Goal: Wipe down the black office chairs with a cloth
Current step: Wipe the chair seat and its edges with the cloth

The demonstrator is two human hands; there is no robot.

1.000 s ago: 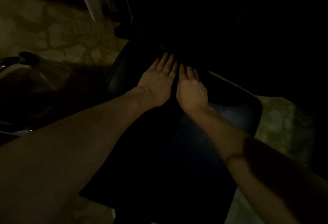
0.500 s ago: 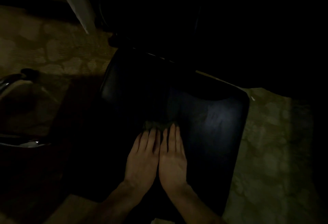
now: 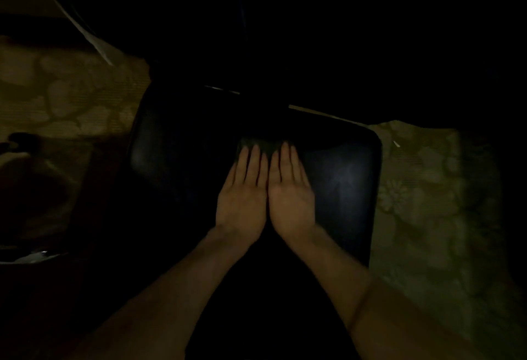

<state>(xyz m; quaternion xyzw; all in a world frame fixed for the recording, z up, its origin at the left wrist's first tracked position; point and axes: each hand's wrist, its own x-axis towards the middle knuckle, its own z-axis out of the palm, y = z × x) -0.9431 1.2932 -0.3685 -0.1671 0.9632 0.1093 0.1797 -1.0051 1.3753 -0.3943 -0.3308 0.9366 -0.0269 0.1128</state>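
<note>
dark cloth [image 3: 263, 143] mostly hidden under flat fingers [image 3: 253, 165], black chair seat [image 3: 342, 177]

Left hand [image 3: 242, 203] and right hand [image 3: 291, 200] flat, palms down, side by side, touching, on the glossy black chair seat [image 3: 342, 183]; fingers straight, forearms bare.

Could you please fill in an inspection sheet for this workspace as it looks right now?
Surface: black chair seat, glossy, with a faint sheen on its right part.
Job's things: dark cloth flat on the seat, only its far edge showing past the fingertips.
Clutter: nothing seen on the seat.
Grip: left hand and right hand lie flat side by side, fingers straight, pressing the cloth.
Cables: nothing seen.
Surroundings: patterned carpet on both sides; pale slanted leg at upper left; very dim light, so the chair back is too dark to make out.
</note>
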